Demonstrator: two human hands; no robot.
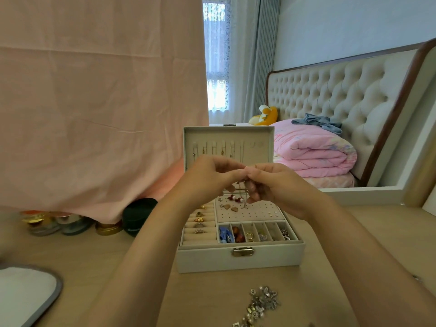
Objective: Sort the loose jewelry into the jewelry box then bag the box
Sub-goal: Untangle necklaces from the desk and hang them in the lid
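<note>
Jewelry box [238, 259]: sits open on table [106, 256], lid [259, 140] upright at the far side, necklaces [223, 149] hung inside it. Front compartments [271, 231]: stocked with rings and beads. Left hand [207, 178] and right hand [277, 187]: raised above the box, fingertips touching, both pinching a thin chain [246, 198] dangling toward the tray. Loose jewelry [260, 303]: lies heaped on the table, near side of the box, apart from it.

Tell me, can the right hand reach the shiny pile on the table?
Probably yes. The shiny pile lies uncovered on the table before the jewelry box. But the right hand is pinching a small jewelry piece and must drop it.
</note>
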